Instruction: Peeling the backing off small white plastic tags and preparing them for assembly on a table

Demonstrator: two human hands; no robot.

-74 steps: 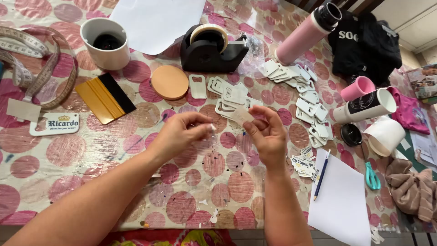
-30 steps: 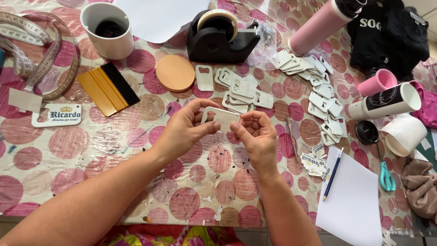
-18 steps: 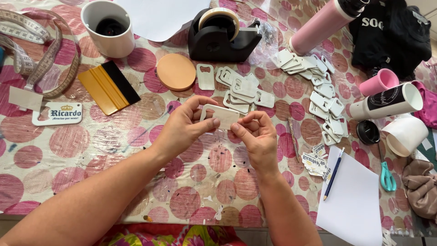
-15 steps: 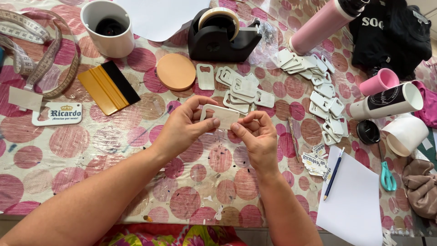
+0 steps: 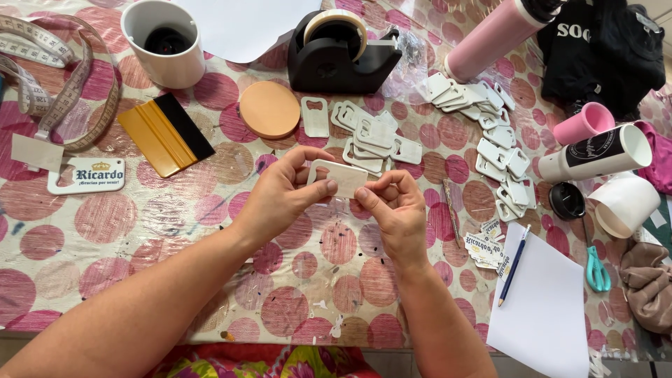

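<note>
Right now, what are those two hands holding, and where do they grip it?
Both hold one small white flat rectangular tag. The left hand pinches its left end, thumb on top. The right hand meets its right edge with its fingertips.

Left hand point(image 5: 283, 192) and right hand point(image 5: 392, 210) meet, fingers pinched together.

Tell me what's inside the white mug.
The mug looks dark inside, with something round and black low down; whether that is liquid or an object cannot be told.
</note>
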